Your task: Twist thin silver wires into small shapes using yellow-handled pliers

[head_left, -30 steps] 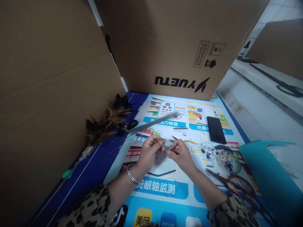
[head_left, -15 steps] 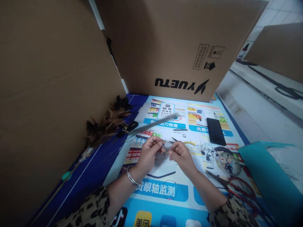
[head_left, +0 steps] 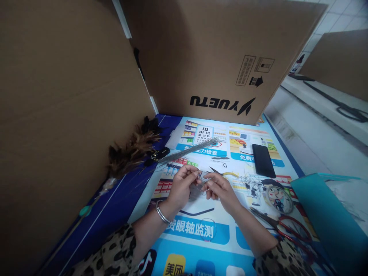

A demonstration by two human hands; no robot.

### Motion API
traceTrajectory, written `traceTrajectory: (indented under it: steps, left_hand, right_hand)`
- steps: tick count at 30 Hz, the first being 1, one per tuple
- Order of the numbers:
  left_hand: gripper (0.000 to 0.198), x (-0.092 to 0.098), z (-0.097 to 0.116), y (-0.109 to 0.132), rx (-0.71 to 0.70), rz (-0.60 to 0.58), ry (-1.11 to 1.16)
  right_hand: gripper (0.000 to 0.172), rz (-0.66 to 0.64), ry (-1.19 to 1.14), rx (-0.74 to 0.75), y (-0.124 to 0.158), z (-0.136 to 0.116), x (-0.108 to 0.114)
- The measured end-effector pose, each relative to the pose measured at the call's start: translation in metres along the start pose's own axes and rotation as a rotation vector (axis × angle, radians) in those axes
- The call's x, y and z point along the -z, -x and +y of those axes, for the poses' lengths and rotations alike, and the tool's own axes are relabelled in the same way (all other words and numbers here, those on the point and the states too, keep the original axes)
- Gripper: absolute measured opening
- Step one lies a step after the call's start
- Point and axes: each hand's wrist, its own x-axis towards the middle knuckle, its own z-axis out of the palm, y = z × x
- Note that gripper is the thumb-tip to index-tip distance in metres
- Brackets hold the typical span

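Observation:
My left hand (head_left: 184, 183) pinches a small piece of thin, bent wire (head_left: 199, 177) between thumb and forefinger, above the middle of the printed table cover. Close on its right, my right hand (head_left: 217, 188) has its fingers closed at the same bit of wire; its exact hold is partly hidden. Just behind the hands lie yellow-handled pliers or scissors (head_left: 230, 174), which I cannot tell apart. A bundle of straight thin wires (head_left: 189, 149) stretches across the cover farther back. A thin wire ring (head_left: 207, 230) rests nearer to me.
Red-handled scissors (head_left: 293, 228), a round clear dish (head_left: 278, 199) and tangled wire scraps (head_left: 250, 182) are on the right. A black phone (head_left: 263, 161) lies behind them, a teal box (head_left: 327, 214) at the far right. Left stands a feather duster (head_left: 133, 147). Cardboard walls (head_left: 221, 50) enclose the back and left.
My right hand's fingers have shifted and turned slightly around the wire. The left hand keeps its pinch. The whole view has moved a little.

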Motion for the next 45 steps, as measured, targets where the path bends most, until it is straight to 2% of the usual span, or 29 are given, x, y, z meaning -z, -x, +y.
traceTrajectory:
  steps: [5, 14, 21, 28, 37, 45]
  left_hand:
    - [0.015, -0.002, 0.002, 0.001, 0.034, -0.017, 0.010]
    - [0.011, 0.000, 0.000, 0.001, -0.005, -0.041, -0.039]
    - [0.010, 0.000, -0.001, 0.002, -0.033, -0.061, -0.076]
    - [0.008, 0.001, -0.001, 0.002, -0.039, -0.104, -0.100]
    - [0.012, 0.004, -0.002, 0.002, -0.002, -0.132, -0.124]
    - [0.015, 0.004, -0.003, 0.001, -0.021, -0.083, -0.169]
  right_hand:
    - [0.031, 0.025, -0.007, 0.007, 0.001, -0.001, 0.001]
    - [0.029, 0.057, -0.022, -0.004, -0.001, 0.001, 0.001]
    - [0.014, 0.118, 0.091, 0.050, 0.000, 0.002, -0.005]
    - [0.010, 0.223, 0.173, 0.099, -0.002, 0.011, -0.004]
    - [0.006, 0.231, 0.187, 0.140, -0.002, 0.012, -0.008]
    - [0.014, 0.264, 0.147, 0.124, -0.002, 0.012, -0.007]
